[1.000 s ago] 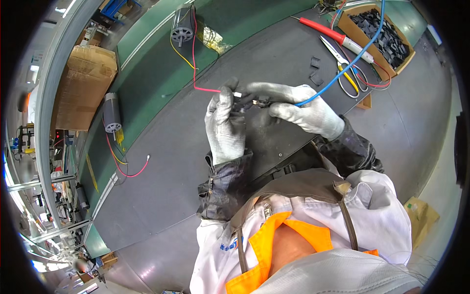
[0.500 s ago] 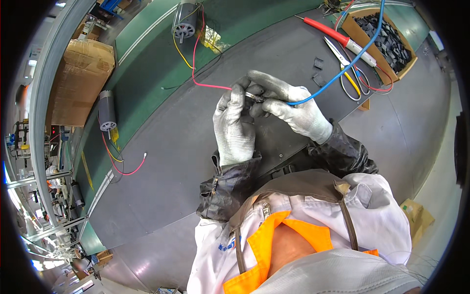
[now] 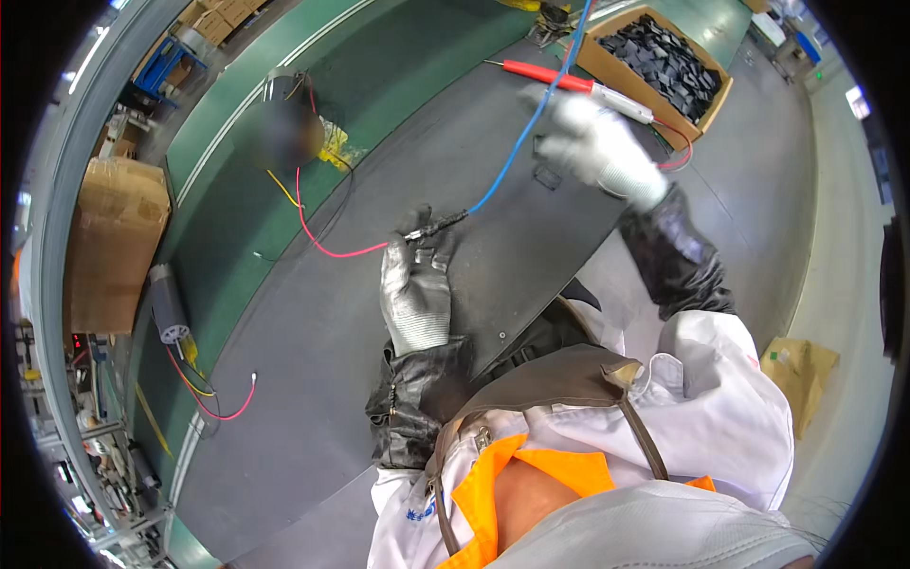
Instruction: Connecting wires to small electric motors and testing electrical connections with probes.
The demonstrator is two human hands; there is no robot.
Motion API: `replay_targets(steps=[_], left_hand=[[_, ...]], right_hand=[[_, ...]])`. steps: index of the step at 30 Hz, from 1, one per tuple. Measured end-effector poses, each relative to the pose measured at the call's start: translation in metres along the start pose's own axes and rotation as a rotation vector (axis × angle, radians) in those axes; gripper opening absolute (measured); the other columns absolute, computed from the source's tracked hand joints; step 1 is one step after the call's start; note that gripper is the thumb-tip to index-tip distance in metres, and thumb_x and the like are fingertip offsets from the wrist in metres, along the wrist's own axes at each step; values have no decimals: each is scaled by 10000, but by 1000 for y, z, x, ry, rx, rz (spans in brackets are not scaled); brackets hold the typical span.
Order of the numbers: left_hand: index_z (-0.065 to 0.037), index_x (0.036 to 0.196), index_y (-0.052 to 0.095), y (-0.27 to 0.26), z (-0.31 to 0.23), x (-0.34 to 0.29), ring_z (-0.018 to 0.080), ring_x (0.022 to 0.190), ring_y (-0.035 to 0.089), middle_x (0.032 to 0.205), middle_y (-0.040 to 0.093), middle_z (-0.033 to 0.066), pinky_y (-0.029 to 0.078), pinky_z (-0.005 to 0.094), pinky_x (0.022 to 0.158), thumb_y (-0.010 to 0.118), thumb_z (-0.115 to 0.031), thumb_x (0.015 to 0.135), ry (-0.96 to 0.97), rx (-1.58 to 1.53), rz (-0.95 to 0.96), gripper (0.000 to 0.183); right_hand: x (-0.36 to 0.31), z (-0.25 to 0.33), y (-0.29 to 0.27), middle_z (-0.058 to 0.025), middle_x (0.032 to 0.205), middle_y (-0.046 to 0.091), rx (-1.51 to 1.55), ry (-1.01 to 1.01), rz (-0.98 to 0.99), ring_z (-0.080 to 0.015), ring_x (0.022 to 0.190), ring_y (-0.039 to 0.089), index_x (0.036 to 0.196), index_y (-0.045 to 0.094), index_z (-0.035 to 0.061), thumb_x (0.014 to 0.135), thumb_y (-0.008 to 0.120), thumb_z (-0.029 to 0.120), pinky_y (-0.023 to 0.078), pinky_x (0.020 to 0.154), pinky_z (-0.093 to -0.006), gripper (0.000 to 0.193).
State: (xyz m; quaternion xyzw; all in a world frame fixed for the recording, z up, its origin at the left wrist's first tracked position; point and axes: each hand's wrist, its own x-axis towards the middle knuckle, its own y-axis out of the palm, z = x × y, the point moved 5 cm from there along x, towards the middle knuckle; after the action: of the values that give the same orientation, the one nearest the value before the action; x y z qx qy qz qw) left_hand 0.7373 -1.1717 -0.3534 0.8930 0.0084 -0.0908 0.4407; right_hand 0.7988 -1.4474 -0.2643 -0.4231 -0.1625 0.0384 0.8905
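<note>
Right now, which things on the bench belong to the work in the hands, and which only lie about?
In hand:
- left hand pinching the wire joint
- red wire
- blue wire
- right hand, raised beside the blue wire

Lying about:
- red-handled tool
- box of black parts
- small motor
- cardboard box

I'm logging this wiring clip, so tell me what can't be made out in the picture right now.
- Right hand, head view: motion-blurred, so whether it touches the red tool is unclear.
- Wire joint at the left hand: too small to see how the red wire and blue wire connect.
- Motor on the belt: blurred.
- Box of black parts: single parts too small to tell.
</note>
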Motion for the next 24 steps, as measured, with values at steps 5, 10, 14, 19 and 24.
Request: replay_targets(steps=[5, 10, 14, 19, 24], left_hand=[[6, 1261, 625, 17, 4, -3, 311, 1221, 605, 1316, 638, 194, 456, 539, 1090, 585, -299, 1041, -70, -84, 86, 378], [29, 1249, 628, 16, -2, -10, 259, 1085, 637, 1281, 642, 195, 530, 456, 965, 636, -304, 1017, -44, -59, 34, 406], [55, 1243, 621, 17, -4, -15, 275, 1085, 640, 1281, 628, 210, 525, 462, 970, 642, -319, 1014, -19, -83, 49, 439], [60, 1289, 607, 28, -8, -17, 280, 1136, 636, 1248, 655, 200, 507, 444, 970, 615, -337, 1029, -30, -8, 97, 475], [56, 1300, 604, 30, -12, -26, 275, 1145, 636, 1250, 659, 185, 501, 442, 982, 581, -321, 1048, -26, -52, 106, 454]], right_hand=[[10, -172, -40, -184, 1021, 705, -871, 232, 1, -367, 977, 691, 1243, 586, 41, 897, 620, 186, 532, 885, -474, 376], [30, -122, -37, -208, 1070, 687, -566, 223, -23, -422, 997, 662, 1179, 646, 43, 855, 683, 180, 517, 888, -501, 354], [59, -38, -15, -131, 1017, 701, -212, 77, 15, -241, 898, 708, 1275, 624, 35, 871, 731, 144, 557, 753, -361, 432], [113, 21, 33, -1, 905, 664, 261, 344, 359, -55, 684, 617, 1393, 566, 44, 919, 713, 146, 489, 560, -221, 507], [148, 51, 73, -42, 1056, 676, 718, 216, 590, -109, 771, 675, 1406, 531, -32, 1031, 614, 285, 590, 682, -245, 498]])
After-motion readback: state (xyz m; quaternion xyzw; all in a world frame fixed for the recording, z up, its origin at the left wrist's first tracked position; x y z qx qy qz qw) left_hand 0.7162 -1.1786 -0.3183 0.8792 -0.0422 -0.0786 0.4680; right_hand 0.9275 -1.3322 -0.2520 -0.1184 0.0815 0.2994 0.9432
